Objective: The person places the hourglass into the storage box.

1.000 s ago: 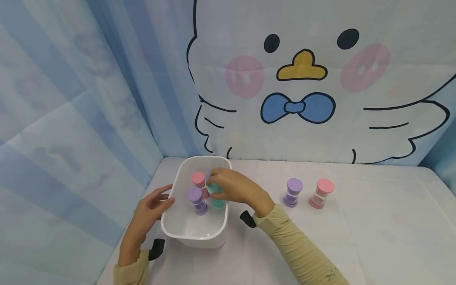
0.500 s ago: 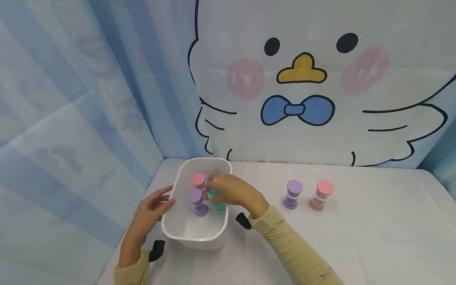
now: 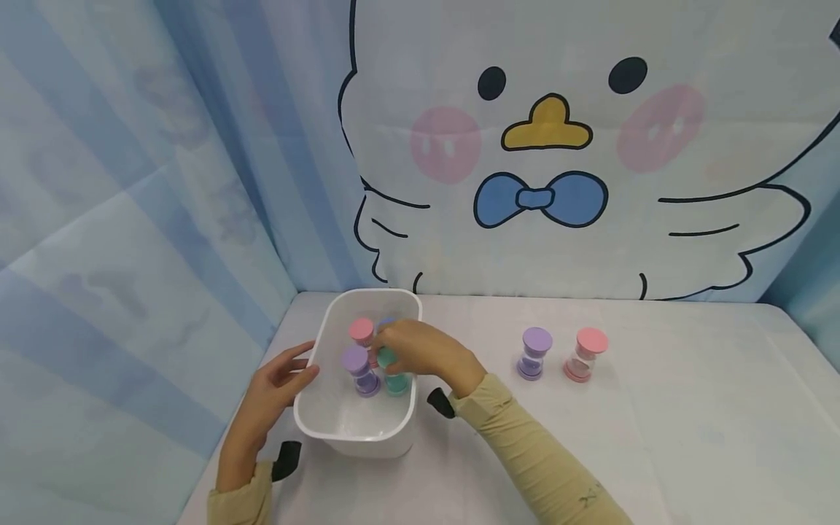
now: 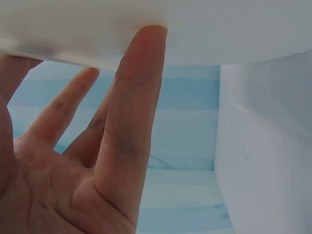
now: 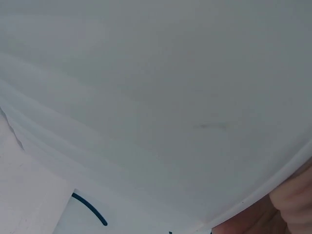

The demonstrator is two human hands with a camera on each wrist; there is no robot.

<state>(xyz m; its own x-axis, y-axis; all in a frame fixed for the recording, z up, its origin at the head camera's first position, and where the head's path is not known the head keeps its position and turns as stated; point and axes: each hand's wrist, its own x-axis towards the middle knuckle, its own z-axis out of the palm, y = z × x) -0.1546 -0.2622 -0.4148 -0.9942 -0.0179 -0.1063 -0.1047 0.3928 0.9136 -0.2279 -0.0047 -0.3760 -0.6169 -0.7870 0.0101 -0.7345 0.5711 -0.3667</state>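
Observation:
A white bin (image 3: 348, 426) holds several small hourglasses. My right hand (image 3: 423, 350) reaches over its right rim and grips a teal hourglass (image 3: 397, 384), partly hidden by the fingers. Beside it stand a purple hourglass (image 3: 361, 370) and a pink hourglass (image 3: 362, 331); a blue top (image 3: 386, 321) peeks out behind my hand. My left hand (image 3: 270, 390) touches the bin's left side with extended fingers. In the left wrist view, its fingertips (image 4: 152, 36) press the bin's wall. The bin's outer wall (image 5: 161, 97) fills most of the right wrist view, hiding most of that hand.
Another purple hourglass (image 3: 534, 354) and another pink hourglass (image 3: 586, 355) stand upright on the white table (image 3: 689, 408), right of the bin. A patterned cloth (image 3: 538, 255) with a cartoon face hangs along the back edge; blue striped cloth (image 3: 131, 255) covers the left side.
My right hand has shifted slightly down and left over the teal hourglass, showing more of the blue top. The whole head view has drifted a little. My left hand stays on the bin.

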